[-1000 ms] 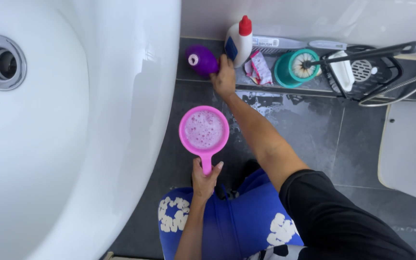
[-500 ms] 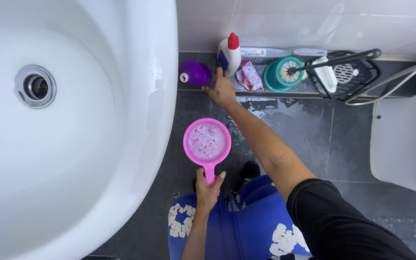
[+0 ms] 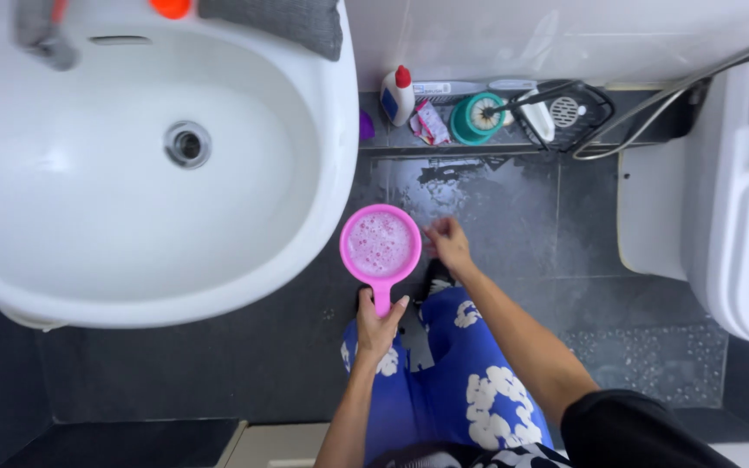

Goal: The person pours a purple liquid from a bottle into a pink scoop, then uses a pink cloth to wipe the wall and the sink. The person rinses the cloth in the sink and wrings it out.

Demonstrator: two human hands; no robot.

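One head camera looks steeply down, seemingly from standing height, over sink (image 3: 218, 286) and floor (image 3: 513, 225).

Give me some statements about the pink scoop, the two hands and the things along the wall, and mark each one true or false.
1. The left hand holds the pink scoop by its handle. True.
2. The pink scoop is empty and dry. False: it holds foamy liquid.
3. The right hand grips the white bottle with a red cap. False: that bottle stands apart by the wall, and the hand is beside the scoop's rim.
4. The floor in front of the wall looks wet. True.
5. The white basin is full of water. False: its drain is uncovered and no pooled water shows.
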